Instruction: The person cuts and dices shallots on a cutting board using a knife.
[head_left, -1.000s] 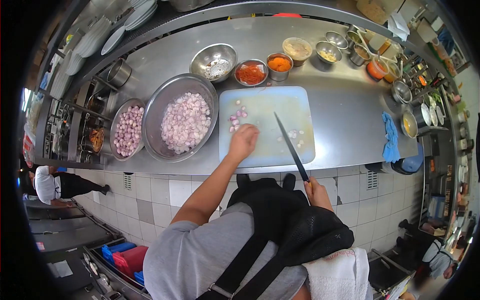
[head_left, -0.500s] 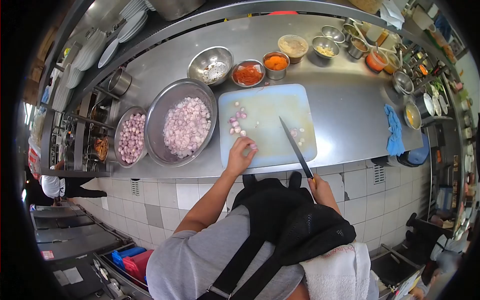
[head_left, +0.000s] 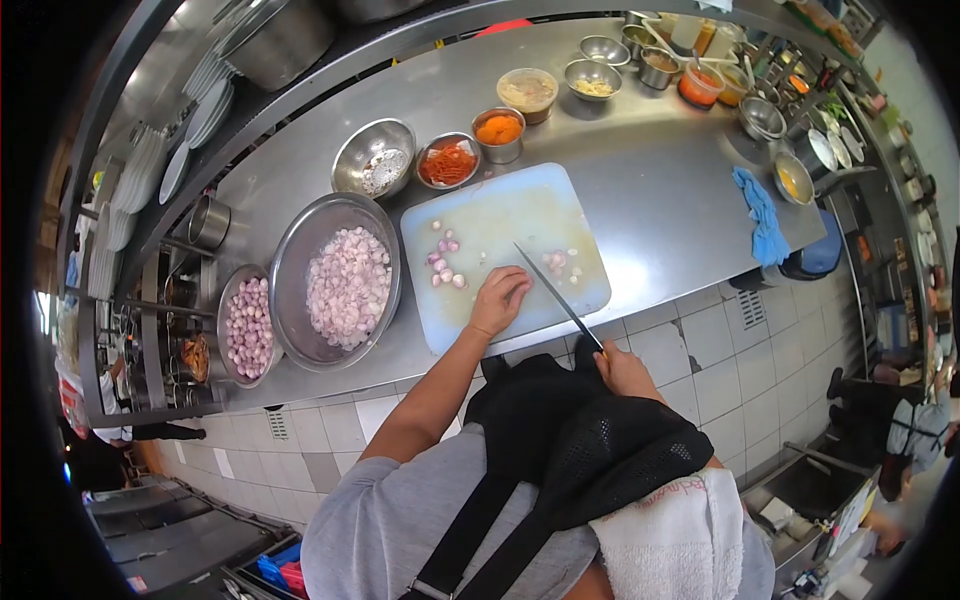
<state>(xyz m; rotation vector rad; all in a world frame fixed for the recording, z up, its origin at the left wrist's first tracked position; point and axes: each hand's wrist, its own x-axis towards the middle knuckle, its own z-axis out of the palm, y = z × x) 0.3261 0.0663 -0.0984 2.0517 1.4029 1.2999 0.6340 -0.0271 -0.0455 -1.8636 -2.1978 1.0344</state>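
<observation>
My right hand (head_left: 628, 372) grips the handle of a long kitchen knife (head_left: 553, 290), its blade slanting up and left over the cutting board (head_left: 520, 205). My left hand (head_left: 502, 302) is low over the board just left of the blade, fingers curled around a shallot that they mostly hide. Several peeled shallots (head_left: 442, 263) lie on the board's left side. A few small pale pieces (head_left: 563, 264) lie to the right of the blade.
Left of the board stand a large bowl of chopped shallots (head_left: 345, 285) and a bowl of whole shallots (head_left: 250, 328). Behind it are a metal bowl (head_left: 350, 160), a bowl of red shreds (head_left: 447, 163) and an orange-filled pot (head_left: 499, 130). A blue cloth (head_left: 762, 220) lies at right.
My left hand has moved right across the board with the shallot, up beside the knife blade. My right hand keeps its hold on the knife. The view has shifted and turned somewhat.
</observation>
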